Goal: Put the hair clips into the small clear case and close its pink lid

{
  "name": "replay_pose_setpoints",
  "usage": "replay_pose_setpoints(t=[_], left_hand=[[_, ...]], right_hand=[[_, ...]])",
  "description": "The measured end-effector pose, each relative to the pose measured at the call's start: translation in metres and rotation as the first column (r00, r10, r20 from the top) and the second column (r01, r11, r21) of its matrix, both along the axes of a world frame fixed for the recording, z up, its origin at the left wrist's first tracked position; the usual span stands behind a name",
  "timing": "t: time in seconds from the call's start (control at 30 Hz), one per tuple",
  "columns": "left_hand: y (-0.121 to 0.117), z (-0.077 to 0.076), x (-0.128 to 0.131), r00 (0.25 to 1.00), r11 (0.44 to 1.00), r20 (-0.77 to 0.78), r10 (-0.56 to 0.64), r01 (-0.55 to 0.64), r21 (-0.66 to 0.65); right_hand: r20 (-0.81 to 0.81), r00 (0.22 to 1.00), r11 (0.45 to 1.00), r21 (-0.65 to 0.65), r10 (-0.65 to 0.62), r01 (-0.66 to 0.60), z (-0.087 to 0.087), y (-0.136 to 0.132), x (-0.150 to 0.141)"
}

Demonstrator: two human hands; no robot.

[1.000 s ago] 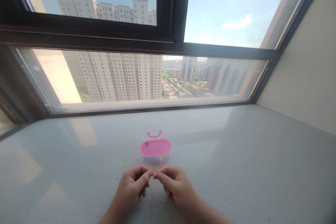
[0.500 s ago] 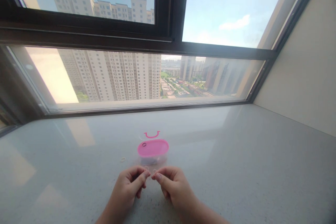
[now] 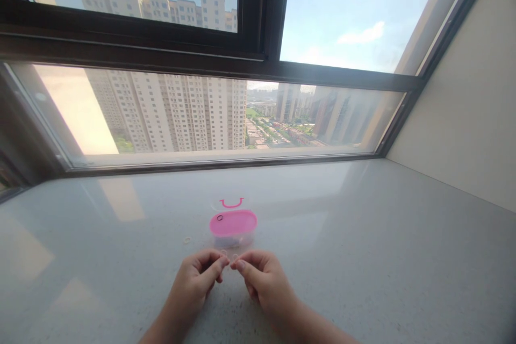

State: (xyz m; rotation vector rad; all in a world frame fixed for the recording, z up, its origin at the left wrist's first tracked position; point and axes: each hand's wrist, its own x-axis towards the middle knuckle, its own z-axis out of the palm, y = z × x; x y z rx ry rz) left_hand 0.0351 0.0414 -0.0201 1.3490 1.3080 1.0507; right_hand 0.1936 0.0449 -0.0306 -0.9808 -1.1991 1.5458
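Note:
My left hand (image 3: pixel 199 278) is closed in a pinch on a small pale rubber band (image 3: pixel 224 252), whose thin loop rises above the fingertips. Almost touching it, my right hand (image 3: pixel 260 278) pinches a second pale rubber band (image 3: pixel 235 257). Both are too small for me to tell whether they are linked. Just beyond the fingers stands a clear plastic box (image 3: pixel 234 240) with a pink oval lid (image 3: pixel 237 222). A dark rubber band (image 3: pixel 220 218) lies on the left part of that lid. On the sill, left of the box, rests a pale rubber band (image 3: pixel 187 240).
A curved pink handle (image 3: pixel 232 206) lies behind the box on the glossy white windowsill (image 3: pixel 363 258). Dark window frames (image 3: pixel 226 165) edge the sill at the back, and a pale wall (image 3: pixel 463 118) rises on the right. Tall buildings show outside.
The view has shifted slightly, so the box and hands appear a little higher. My fingertips have drawn slightly closer together, still pinching the small bands.

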Motion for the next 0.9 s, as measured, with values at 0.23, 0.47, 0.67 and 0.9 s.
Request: replay_pose_setpoints(t=[0.23,0.47,0.67,0.9], left_hand=[[-0.0021,0.0058,0.0024,1.000,1.000,-0.011,0.004,-0.004,0.009],[-0.0005,0.0024,0.0003,0.999,0.999,-0.023,-0.024,0.024,0.023],[-0.0021,0.0049,0.0010,0.999,0.999,-0.028,-0.032,0.033,0.035],[-0.0010,0.0036,0.0011,1.000,0.999,-0.014,-0.020,0.020,0.042]], right_hand=[[0.028,1.000,1.000,0.014,-0.006,0.006,0.0024,-0.0002,-0.0005],[0.014,1.000,1.000,0.024,0.011,-0.011,-0.0007,0.0021,-0.0002],[0.005,1.000,0.999,0.041,0.013,-0.013,-0.0032,0.0020,-0.0005],[-0.015,1.000,0.999,0.037,0.012,-0.012,-0.0027,0.0026,-0.0005]])
